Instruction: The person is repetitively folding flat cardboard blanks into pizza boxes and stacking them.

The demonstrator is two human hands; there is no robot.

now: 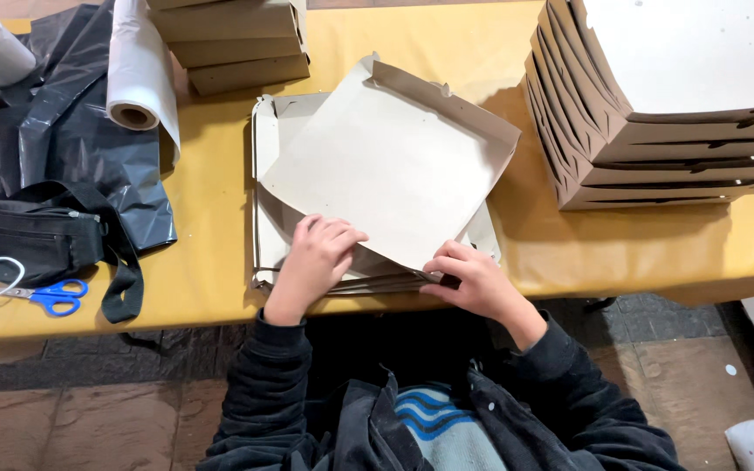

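Note:
A grey cardboard box blank (390,161), partly folded with raised side flaps, lies tilted on top of a pile of flat blanks (265,227) on the yellow table (211,235). My left hand (318,257) presses on the near left edge of the blank, fingers curled over it. My right hand (473,279) pinches the blank's near corner at the table's front edge. Dark sleeves cover both my arms.
A stack of folded boxes (665,122) stands at the right, another stack (233,44) at the back. At the left lie black plastic bags (89,131), a white film roll (140,74), a black pouch (32,235) and blue scissors (54,296).

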